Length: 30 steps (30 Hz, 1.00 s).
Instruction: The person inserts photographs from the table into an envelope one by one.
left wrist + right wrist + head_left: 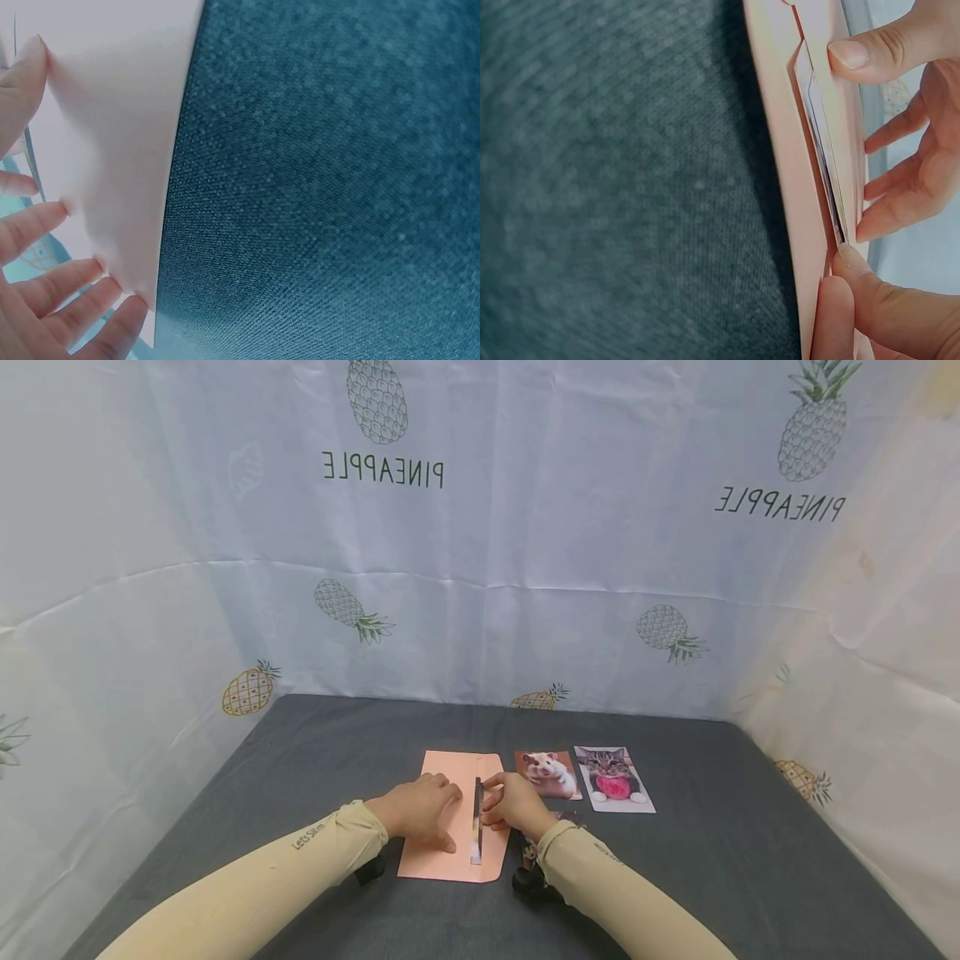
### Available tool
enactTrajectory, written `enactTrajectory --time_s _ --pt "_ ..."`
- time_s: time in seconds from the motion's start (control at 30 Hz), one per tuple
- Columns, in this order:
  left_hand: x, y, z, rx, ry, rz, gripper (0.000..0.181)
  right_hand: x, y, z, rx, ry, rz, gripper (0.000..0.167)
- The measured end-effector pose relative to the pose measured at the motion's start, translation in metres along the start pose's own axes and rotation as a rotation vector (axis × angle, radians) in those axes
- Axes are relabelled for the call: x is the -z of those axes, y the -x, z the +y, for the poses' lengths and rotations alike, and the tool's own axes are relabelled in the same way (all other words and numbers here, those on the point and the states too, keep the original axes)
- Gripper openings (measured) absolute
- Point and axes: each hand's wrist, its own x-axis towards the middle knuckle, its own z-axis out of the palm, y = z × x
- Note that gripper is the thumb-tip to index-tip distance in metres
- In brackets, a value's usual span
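Note:
A pink envelope (446,767) lies on the dark cloth with its flap (492,858) folded out to the right. Most of a photo card (476,847) is inside it; a narrow strip sticks out at the opening. My left hand (420,810) rests on the envelope's body, fingers spread and thumb apart. At the strip's right side, my right hand (517,806) pinches the card's outer edge with curled fingers. In the right wrist view, the thumb (853,260) touches the end of the card (821,142) in the envelope's slit.
To the right lie a hamster picture (550,774) and a cat picture (613,779) with a pink ball. Another dark picture (573,818) is mostly hidden under the right forearm. A white pineapple-print curtain (480,643) stands around the dark table (720,877).

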Motion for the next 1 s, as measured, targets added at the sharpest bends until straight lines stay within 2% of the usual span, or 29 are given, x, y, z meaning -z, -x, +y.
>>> enactTrajectory --time_s 0.7,0.9,1.0 --pt "-0.001 -0.001 -0.0007 0.022 0.003 -0.011 0.072 0.001 -0.0011 -0.0001 0.006 0.024 -0.01 0.054" --pt "-0.0001 -0.0008 -0.0008 0.02 0.015 -0.016 0.072 0.0032 -0.0019 -0.0016 0.015 0.009 -0.015 0.05" --pt "0.0006 -0.0002 -0.0005 0.016 0.017 -0.018 0.072 0.0066 -0.0011 -0.0044 0.035 0.039 -0.011 0.046"
